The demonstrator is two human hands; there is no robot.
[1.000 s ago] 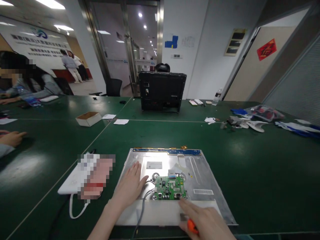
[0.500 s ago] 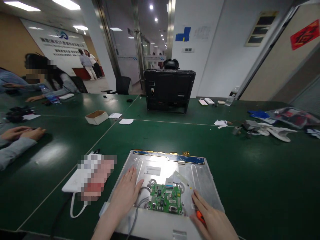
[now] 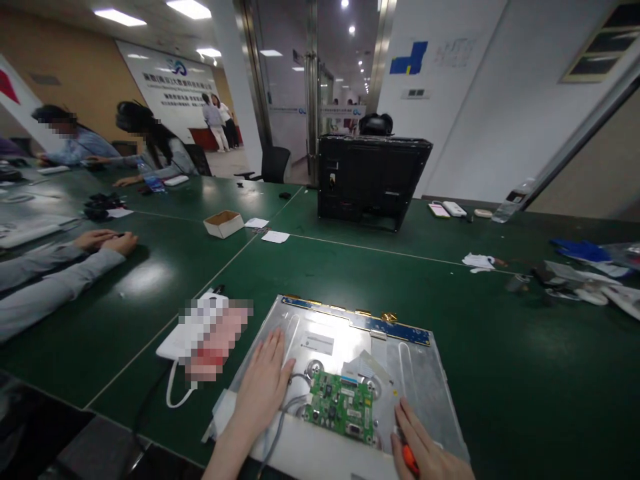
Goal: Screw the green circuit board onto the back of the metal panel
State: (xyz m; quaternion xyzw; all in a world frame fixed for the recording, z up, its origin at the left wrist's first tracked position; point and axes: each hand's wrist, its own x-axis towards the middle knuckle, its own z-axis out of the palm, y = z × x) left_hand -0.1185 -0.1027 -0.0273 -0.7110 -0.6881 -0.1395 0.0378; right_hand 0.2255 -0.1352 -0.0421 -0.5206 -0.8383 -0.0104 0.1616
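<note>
Before me a display panel (image 3: 420, 373) lies with its silvery metal back up. Along its far edge runs a blue circuit strip (image 3: 410, 331). A green circuit board (image 3: 341, 405) sits on its middle, with grey cables (image 3: 281, 427) leading from the board's left side. My left hand (image 3: 264, 380) rests flat on the panel's left part, fingers stretched out and thumb near the cables. At the right, my right hand (image 3: 425, 440) lies against the panel with an orange-handled tool (image 3: 409, 460) tucked between thumb and palm; the tool's working end is hidden.
Left of the panel sit a white power bank (image 3: 173, 341) with a cable and a blurred pinkish item (image 3: 220, 343). Farther off stand an open small box (image 3: 223, 225) and a black monitor housing (image 3: 373, 180). A co-worker's hands (image 3: 107, 243) rest at the left; gloves (image 3: 583, 250) lie right.
The view has swung left, so the scene appears shifted right. Both hands stay in about the same places on the panel, the tool still in my right hand.
</note>
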